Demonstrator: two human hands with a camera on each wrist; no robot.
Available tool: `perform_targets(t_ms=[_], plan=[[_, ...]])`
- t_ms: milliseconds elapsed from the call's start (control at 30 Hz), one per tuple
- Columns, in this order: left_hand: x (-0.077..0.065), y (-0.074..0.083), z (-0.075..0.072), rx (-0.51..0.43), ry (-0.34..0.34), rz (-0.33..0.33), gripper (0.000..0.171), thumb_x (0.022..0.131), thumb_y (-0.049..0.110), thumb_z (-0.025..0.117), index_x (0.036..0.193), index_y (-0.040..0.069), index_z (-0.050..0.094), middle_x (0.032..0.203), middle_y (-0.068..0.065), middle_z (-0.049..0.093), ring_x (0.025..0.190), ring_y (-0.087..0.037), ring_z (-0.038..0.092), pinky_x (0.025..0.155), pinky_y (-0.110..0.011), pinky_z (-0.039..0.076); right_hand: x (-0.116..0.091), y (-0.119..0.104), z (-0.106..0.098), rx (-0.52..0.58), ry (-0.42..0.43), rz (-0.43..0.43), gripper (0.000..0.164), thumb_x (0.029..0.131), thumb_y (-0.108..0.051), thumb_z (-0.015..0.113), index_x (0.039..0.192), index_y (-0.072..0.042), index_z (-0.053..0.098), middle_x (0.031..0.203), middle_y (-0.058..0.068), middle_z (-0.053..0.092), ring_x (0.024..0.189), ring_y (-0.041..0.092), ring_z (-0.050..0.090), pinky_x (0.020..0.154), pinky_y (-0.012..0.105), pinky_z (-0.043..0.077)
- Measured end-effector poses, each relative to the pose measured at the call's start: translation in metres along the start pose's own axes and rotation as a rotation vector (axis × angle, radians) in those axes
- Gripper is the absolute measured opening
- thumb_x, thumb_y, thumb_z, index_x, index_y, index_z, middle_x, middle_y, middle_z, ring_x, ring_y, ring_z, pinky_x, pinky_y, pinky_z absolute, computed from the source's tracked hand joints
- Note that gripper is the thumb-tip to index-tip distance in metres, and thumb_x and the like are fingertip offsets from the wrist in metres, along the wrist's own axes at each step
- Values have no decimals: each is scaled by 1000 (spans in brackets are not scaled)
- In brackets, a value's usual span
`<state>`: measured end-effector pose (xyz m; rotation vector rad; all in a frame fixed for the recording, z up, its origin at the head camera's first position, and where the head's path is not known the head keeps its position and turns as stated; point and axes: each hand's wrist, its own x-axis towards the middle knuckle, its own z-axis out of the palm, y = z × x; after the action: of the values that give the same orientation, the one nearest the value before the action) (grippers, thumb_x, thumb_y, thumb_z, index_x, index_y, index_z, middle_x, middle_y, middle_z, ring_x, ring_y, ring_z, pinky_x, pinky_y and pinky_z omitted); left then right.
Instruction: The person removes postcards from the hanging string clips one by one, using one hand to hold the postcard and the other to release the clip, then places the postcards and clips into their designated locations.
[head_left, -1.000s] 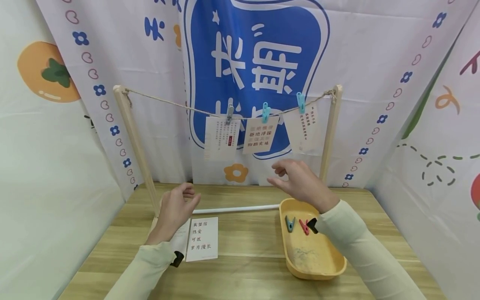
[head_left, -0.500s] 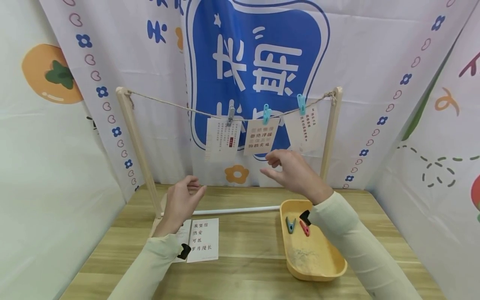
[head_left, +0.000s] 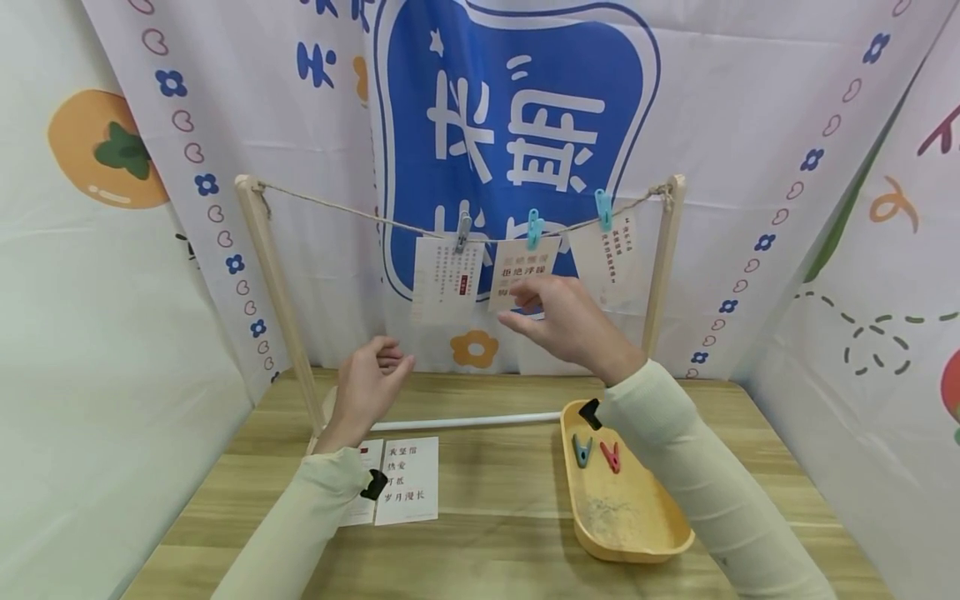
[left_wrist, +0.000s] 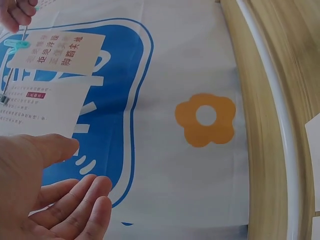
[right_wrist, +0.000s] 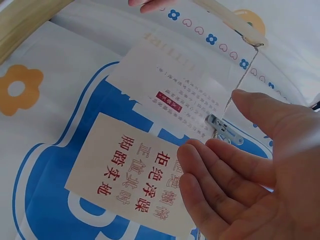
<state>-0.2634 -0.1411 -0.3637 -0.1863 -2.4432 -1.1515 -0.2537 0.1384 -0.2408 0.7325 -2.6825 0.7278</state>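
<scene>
Three printed cards hang from a twine line (head_left: 337, 207). The left card (head_left: 435, 283) is held by a grey clothespin (head_left: 463, 231), the middle card (right_wrist: 115, 170) by a blue clothespin (head_left: 534, 228), and the right card (head_left: 603, 258) by another blue clothespin (head_left: 603, 209). My right hand (head_left: 566, 321), fingers loosely bent and holding nothing, overlaps the lower part of the middle card in the head view. My left hand (head_left: 367, 383) is raised near the left post, below the left card, its fingers relaxed with nothing in them.
Two wooden posts (head_left: 277, 308) carry the line. On the table (head_left: 480, 550) a printed card (head_left: 408, 483) lies beside another partly covered by my left sleeve. A yellow tray (head_left: 637, 533) holds a grey-blue clothespin (head_left: 582, 451) and a red clothespin (head_left: 611, 457). A white rod (head_left: 472, 422) lies behind.
My right hand has moved left and up, from below the right card to in front of the middle card. My left hand has risen slightly. The hanging cards stay on the line.
</scene>
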Motion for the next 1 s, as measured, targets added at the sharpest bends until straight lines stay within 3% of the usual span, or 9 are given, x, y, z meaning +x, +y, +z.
perform_targets(t_ms=[300, 500, 767, 1000], plan=[[11, 3, 0, -14, 4, 11, 38, 89, 23, 70, 117, -1, 62, 103, -16, 71, 92, -28, 72, 79, -37, 61, 14, -10, -5, 0, 33, -46, 35, 90, -35, 69, 114, -10, 66, 109, 5, 69, 99, 15, 65, 88, 32, 58], [18, 4, 1, -43, 0, 15, 38, 89, 24, 70, 117, 0, 62, 105, -16, 71, 94, -28, 72, 80, -36, 61, 22, -14, -7, -3, 27, -10, 38, 90, -36, 67, 118, -10, 65, 108, 5, 69, 99, 15, 65, 86, 32, 59], [29, 6, 3, -175, -7, -62, 42, 89, 28, 70, 121, 3, 62, 113, -12, 71, 103, -25, 70, 87, -35, 60, 30, -17, -12, -24, 46, -24, 38, 91, -37, 66, 118, -10, 64, 111, 6, 68, 100, 15, 64, 89, 31, 58], [35, 8, 4, -208, -7, -77, 41, 89, 29, 70, 121, 4, 63, 114, -12, 70, 106, -25, 69, 90, -34, 58, 40, -24, -18, -34, 52, -7, 45, 92, -38, 65, 125, -8, 60, 114, 7, 66, 104, 16, 63, 91, 31, 58]])
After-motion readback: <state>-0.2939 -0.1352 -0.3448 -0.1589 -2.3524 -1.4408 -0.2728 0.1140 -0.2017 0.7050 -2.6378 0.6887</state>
